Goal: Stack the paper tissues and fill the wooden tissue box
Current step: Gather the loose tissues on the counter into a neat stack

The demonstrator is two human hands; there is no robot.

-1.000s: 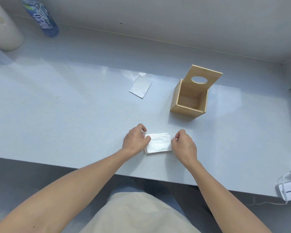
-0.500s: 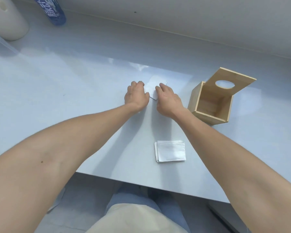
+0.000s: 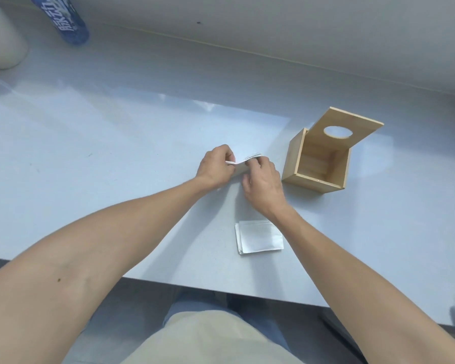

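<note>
Paper, thin and white: a single tissue (image 3: 244, 164) is pinched between both hands over the table (image 3: 116, 143), just left of the wooden box (image 3: 318, 164). The left hand (image 3: 216, 166) grips its left edge with thumb and fingers closed narrow on it, and the right hand (image 3: 263, 182) is closed on the right edge, so the sheet bows slightly between them and appears lifted off the surface. The stack (image 3: 259, 236) lies nearer the table's front edge, partly under the right forearm, its layers a little uneven on the left side. The box stands open, lid (image 3: 352, 127) tilted up, and looks empty inside. From here the soft sheet could crease or tear if the hands pull apart, and it could land askew on the stack. A forearm sweeping low over the stack might scatter it.
</note>
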